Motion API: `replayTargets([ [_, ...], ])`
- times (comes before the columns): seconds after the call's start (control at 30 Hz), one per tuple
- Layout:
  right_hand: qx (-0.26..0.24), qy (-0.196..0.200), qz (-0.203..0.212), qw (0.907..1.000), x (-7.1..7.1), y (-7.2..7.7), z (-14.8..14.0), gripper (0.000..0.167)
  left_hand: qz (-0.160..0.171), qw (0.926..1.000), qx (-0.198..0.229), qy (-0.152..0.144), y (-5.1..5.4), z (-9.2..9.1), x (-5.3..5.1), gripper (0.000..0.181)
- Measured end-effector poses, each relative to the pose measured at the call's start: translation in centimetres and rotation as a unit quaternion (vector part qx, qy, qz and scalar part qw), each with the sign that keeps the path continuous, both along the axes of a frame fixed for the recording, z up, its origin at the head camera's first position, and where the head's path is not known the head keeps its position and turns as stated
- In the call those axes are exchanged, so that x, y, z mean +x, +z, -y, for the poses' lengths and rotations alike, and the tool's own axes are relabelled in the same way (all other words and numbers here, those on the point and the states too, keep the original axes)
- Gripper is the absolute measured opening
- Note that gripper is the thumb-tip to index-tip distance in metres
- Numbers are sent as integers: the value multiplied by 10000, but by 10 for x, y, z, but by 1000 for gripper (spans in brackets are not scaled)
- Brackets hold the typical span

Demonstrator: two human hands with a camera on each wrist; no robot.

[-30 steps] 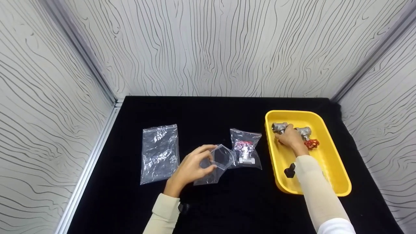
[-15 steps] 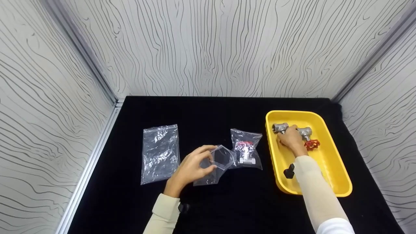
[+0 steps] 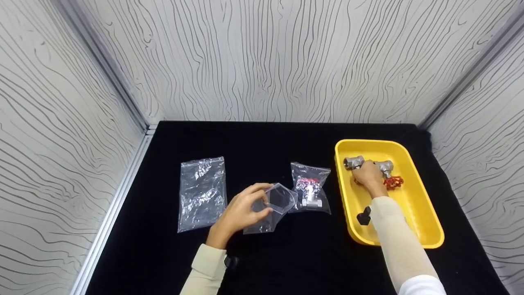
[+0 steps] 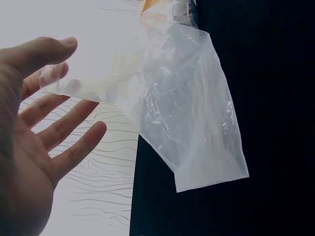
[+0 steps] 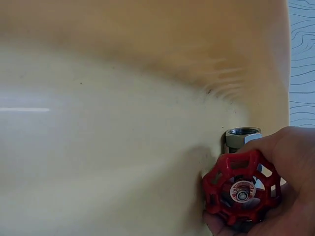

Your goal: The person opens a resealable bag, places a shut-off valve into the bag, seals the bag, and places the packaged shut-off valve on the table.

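Observation:
In the head view the left hand [image 3: 245,206] pinches the rim of a clear bag [image 3: 282,199] whose mouth stands open. The left wrist view shows that bag [image 4: 187,108] hanging from the thumb and forefinger, the other fingers spread. Inside the yellow tray the right hand [image 3: 368,177] grips a metal valve [image 3: 353,162]; its red handwheel [image 5: 242,187] sits between thumb and fingers in the right wrist view. A second valve with a red wheel [image 3: 393,182] lies just right of that hand.
The yellow tray [image 3: 425,217] stands at the right of the black cloth [image 3: 262,143]. A bagged valve [image 3: 311,196] lies between the open bag and the tray. Another flat clear bag [image 3: 202,194] lies at the left. Patterned walls [image 3: 262,61] rise behind and on both sides.
The right hand's fingers have shifted slightly on the valve, toward the near side. The left hand and its bag look unmoved.

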State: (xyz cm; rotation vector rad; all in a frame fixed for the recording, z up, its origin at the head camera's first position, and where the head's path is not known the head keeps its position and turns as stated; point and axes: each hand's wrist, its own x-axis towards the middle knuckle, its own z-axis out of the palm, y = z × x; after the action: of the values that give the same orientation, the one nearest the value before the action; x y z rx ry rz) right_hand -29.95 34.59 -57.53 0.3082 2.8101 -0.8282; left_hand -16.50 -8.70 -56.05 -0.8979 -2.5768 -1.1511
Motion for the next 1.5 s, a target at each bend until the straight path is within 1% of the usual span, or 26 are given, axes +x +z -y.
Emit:
replayTargets([
  [0.17, -23, -4, -101, 9999, 5, 6, -2, 17, 7, 10000, 7, -15, 1, 0, 1, 20],
  [0.3, -68, -136, -190, 9997, 7, 10, -4, 20, -4, 10000, 33, -39, 2, 0, 1, 20],
  [0.4, -42, -178, -108, 9998, 9, 13, -6, 23, -2, 10000, 17, -44, 1, -1, 1, 22],
  [0.53, -123, -120, 87, 9998, 10, 16, -7, 27, 11, 10000, -37, -33, 2, -1, 1, 22],
  [0.67, -222, -59, 126, 9997, 10, 16, -8, 23, 61, 10000, -74, -13, 2, -1, 0, 22],
  [0.77, -145, -89, -40, 9998, 11, 12, -10, 19, 69, 9999, -81, -6, 2, -2, 0, 21],
  [0.9, -52, -212, -368, 9991, 14, 7, -12, 14, 83, 9999, -84, 7, 2, -2, 1, 21],
  [1.0, -44, -236, -593, 9979, 17, 6, -13, 14, 90, 9999, -66, 18, 1, -2, 1, 21],
  [1.1, -57, -270, -668, 9974, 20, 9, -14, 16, 75, 10000, -41, 15, 1, -2, 0, 21],
  [1.23, -91, -264, -641, 9976, 24, 15, -15, 17, 93, 10000, -27, 2, 1, -2, 0, 21],
  [1.37, -171, -168, -796, 9965, 27, 15, -17, 16, 85, 10000, -21, 1, 1, -2, 0, 21],
  [1.5, -163, -105, -958, 9952, 30, 17, -17, 23, 12, 10000, -3, 3, 1, -3, 0, 21],
])
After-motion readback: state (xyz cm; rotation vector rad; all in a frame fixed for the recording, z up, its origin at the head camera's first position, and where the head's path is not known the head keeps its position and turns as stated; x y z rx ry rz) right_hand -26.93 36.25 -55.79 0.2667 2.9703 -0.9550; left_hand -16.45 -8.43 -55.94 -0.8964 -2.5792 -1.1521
